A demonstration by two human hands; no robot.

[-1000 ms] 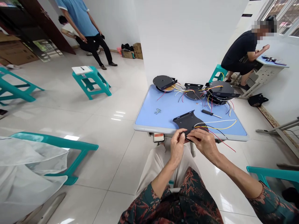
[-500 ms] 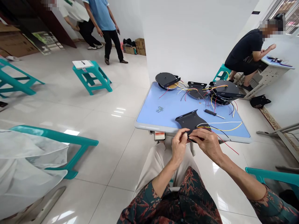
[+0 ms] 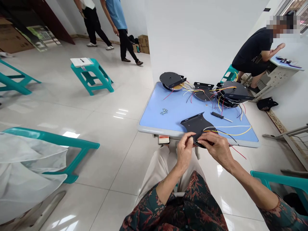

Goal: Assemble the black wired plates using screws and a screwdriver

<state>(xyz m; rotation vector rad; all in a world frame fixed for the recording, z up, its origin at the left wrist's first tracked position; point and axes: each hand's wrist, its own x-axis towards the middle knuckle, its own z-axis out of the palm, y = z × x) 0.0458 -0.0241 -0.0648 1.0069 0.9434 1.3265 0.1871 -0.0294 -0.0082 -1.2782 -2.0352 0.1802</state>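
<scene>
Toward the left of the frame, a teal plastic stool (image 3: 95, 65) stands on the tiled floor. Further right, small screws (image 3: 164, 111) lie on a blue table (image 3: 154, 127). Just over its near edge, the left hand (image 3: 184, 152) and right hand (image 3: 215, 148) pinch the lower end of a black sheet-metal bracket (image 3: 197, 125), fingertips pressed together. It looks stiff and light, best held by its flat edges. Thin coloured wires (image 3: 227, 131) trail from it, soft and apt to snag. Beside them lies a screwdriver (image 3: 218, 115), with wired black discs (image 3: 232, 91) beyond.
</scene>
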